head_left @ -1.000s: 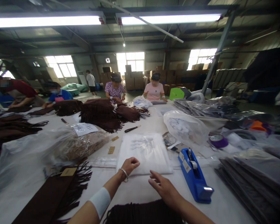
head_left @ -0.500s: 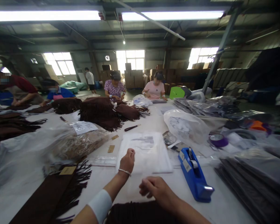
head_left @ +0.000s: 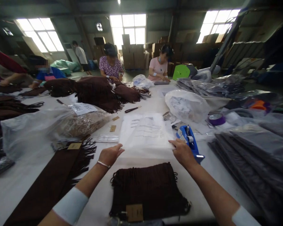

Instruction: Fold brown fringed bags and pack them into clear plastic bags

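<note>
A clear plastic bag [head_left: 143, 138] with printed text lies across the top of a stack, its near edge lifted. My left hand [head_left: 110, 155] pinches its near left corner, thumb and fingers closed. At the near right corner, my right hand [head_left: 183, 152] grips the same bag. Below both hands lies a folded dark brown scarf [head_left: 145, 188] with a kraft paper tag [head_left: 135, 212] at its near edge. A blue tape dispenser [head_left: 189, 138] stands just behind my right hand, partly hidden by it.
A long brown fringed scarf [head_left: 44, 182] lies left, beside a plastic bag of stringy tags [head_left: 82, 125]. Grey bagged goods [head_left: 247, 166] are stacked right. Brown scarves [head_left: 96, 92] are heaped further back, where co-workers sit. Purple tape [head_left: 216, 119] lies right of the dispenser.
My hands have moved apart and now hold the plastic bag by its two near corners. The view has tilted down, showing the whole folded scarf.
</note>
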`<act>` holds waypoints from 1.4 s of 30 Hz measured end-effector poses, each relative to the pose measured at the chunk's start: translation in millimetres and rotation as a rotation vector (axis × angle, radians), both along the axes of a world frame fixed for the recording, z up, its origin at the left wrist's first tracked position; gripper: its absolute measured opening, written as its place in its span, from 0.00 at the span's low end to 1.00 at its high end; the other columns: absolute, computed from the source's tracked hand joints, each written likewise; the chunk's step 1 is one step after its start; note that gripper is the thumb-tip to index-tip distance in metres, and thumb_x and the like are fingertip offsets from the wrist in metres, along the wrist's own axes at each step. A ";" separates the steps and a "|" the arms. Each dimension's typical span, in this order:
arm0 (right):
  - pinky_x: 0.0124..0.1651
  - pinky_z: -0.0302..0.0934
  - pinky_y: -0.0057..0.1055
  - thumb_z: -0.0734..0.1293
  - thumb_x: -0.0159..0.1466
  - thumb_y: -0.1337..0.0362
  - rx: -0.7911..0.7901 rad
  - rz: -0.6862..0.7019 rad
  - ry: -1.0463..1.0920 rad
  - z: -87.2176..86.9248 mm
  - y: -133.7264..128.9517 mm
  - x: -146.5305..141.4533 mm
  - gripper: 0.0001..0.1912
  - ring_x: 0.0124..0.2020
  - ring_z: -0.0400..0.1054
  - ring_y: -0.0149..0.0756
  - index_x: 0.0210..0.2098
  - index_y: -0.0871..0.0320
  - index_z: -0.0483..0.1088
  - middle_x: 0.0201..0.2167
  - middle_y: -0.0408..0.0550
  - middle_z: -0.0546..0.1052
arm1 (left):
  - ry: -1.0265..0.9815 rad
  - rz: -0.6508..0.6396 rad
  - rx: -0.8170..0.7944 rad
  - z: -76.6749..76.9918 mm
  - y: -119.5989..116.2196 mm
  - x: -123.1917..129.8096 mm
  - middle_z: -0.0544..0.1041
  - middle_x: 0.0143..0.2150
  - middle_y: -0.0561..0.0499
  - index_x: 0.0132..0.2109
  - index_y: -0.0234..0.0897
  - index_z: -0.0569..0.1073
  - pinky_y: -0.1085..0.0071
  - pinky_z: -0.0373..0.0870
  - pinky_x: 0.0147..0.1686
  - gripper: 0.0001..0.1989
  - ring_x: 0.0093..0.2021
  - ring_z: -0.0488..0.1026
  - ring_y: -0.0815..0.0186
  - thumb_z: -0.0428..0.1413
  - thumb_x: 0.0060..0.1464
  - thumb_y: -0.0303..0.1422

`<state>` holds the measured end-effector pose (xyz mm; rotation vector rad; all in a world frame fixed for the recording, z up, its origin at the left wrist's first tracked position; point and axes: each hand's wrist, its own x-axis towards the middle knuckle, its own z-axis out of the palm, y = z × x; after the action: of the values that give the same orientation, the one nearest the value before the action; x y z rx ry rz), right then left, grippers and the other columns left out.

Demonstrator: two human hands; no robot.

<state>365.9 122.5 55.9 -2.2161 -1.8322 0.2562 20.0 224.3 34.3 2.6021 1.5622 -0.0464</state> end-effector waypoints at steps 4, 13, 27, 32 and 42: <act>0.56 0.58 0.32 0.56 0.52 0.75 0.037 -0.055 0.126 -21.2 -17.5 -2.0 0.29 0.51 0.65 0.36 0.53 0.60 0.67 0.50 0.49 0.72 | -0.233 0.047 0.034 -5.8 -20.9 -8.6 0.75 0.30 0.50 0.48 0.40 0.71 0.73 0.63 0.33 0.22 0.32 0.73 0.64 0.46 0.58 0.50; 0.52 0.62 0.38 0.58 0.56 0.71 0.023 -0.106 0.204 10.6 4.6 -15.9 0.27 0.50 0.68 0.42 0.55 0.48 0.66 0.50 0.46 0.73 | -0.102 -0.181 -0.099 1.5 -2.5 68.9 0.75 0.40 0.43 0.47 0.36 0.73 0.63 0.65 0.46 0.14 0.44 0.70 0.57 0.53 0.52 0.27; 0.43 0.70 0.33 0.63 0.52 0.66 0.259 -0.553 1.441 -73.9 -18.9 2.0 0.27 0.37 0.73 0.33 0.52 0.53 0.63 0.41 0.43 0.76 | -1.250 0.632 -0.968 -34.3 -0.4 55.6 0.76 0.45 0.37 0.50 0.27 0.67 0.70 0.75 0.39 0.14 0.39 0.77 0.65 0.49 0.60 0.30; 0.56 0.62 0.42 0.68 0.51 0.64 0.034 -0.525 1.668 -86.4 -54.9 -0.4 0.19 0.49 0.69 0.45 0.43 0.60 0.70 0.43 0.53 0.76 | -1.371 0.553 -1.190 -49.5 11.4 60.5 0.77 0.44 0.35 0.41 0.25 0.73 0.62 0.74 0.45 0.11 0.43 0.76 0.58 0.55 0.54 0.31; 0.63 0.51 0.40 0.66 0.55 0.54 -0.119 -0.603 1.299 -96.8 -91.8 -33.7 0.25 0.58 0.60 0.43 0.50 0.57 0.70 0.48 0.45 0.75 | -1.390 0.613 -1.097 -67.4 -46.1 -23.5 0.80 0.32 0.48 0.35 0.28 0.78 0.73 0.70 0.39 0.16 0.34 0.75 0.65 0.66 0.37 0.34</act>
<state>332.2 30.6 -40.8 -1.7321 -0.4521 1.2804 -3.5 178.2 -33.2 0.7780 1.0746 0.5997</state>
